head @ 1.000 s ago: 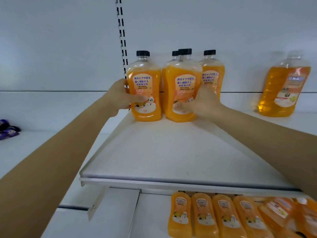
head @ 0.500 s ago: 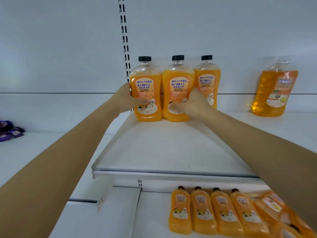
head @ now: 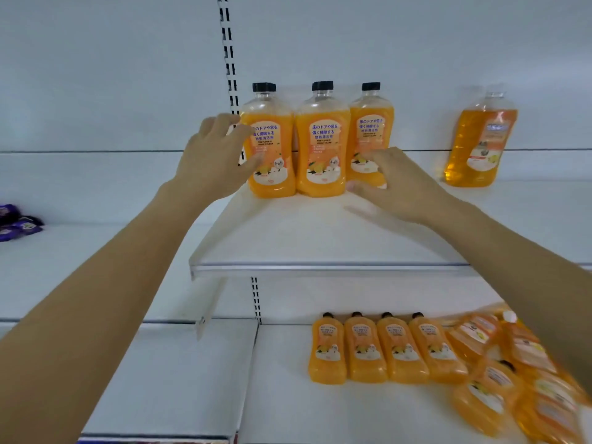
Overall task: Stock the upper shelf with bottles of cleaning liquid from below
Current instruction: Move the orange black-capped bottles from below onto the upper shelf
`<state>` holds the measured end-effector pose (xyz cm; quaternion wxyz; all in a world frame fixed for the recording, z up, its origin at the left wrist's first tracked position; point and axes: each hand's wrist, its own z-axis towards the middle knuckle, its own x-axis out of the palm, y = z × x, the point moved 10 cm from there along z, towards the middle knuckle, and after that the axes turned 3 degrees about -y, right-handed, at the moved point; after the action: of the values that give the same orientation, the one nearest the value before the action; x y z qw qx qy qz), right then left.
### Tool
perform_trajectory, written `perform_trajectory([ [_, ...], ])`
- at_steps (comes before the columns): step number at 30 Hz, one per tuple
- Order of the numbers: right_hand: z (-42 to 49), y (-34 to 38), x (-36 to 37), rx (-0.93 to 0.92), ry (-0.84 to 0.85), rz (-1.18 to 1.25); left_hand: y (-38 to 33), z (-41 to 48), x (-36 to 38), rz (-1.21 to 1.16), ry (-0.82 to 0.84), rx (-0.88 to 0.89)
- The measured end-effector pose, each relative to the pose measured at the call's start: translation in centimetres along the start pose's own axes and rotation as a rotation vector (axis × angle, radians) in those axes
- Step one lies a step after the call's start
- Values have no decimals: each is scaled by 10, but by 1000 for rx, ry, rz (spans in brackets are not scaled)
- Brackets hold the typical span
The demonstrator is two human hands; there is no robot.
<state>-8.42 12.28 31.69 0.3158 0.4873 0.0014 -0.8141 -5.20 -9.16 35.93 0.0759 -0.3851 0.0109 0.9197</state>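
Orange cleaning-liquid bottles with black caps stand upright at the back left of the upper shelf (head: 320,238): a left bottle (head: 275,155), a middle bottle (head: 322,145) and a right bottle (head: 371,129), with more caps showing behind them. My left hand (head: 214,158) hovers open just left of the left bottle, fingers spread. Just in front of the right bottle is my right hand (head: 400,187), open and holding nothing. On the lower shelf (head: 320,408), a row of the same bottles (head: 381,347) stands, with several more lying tumbled at the right (head: 512,379).
A clear amber bottle (head: 480,145) stands alone at the upper shelf's right. Purple packets (head: 16,222) lie on the neighbouring shelf at far left. A slotted upright (head: 229,52) runs up the white back wall behind the bottles.
Both hands have let go of the left and middle bottles and drawn back slightly, fingers now spread. The bottles stay standing at the back of the upper shelf.
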Motion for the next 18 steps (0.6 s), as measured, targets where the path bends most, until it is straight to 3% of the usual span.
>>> perform_trajectory([
  [6,-90,-2,-35,-62,-13,-85,-27,-64,-26,-47,-48,13],
  [12,-219,-50,-60,-14,-188,-34,-87,-168,-41,-228,-177,-28],
  [15,-281,-80,-41,25,-108,-25,-125,-226,-7,-308,-41,-69],
  [18,-339,-109,-4,80,42,-29,-158,-284,52,-403,233,-166],
])
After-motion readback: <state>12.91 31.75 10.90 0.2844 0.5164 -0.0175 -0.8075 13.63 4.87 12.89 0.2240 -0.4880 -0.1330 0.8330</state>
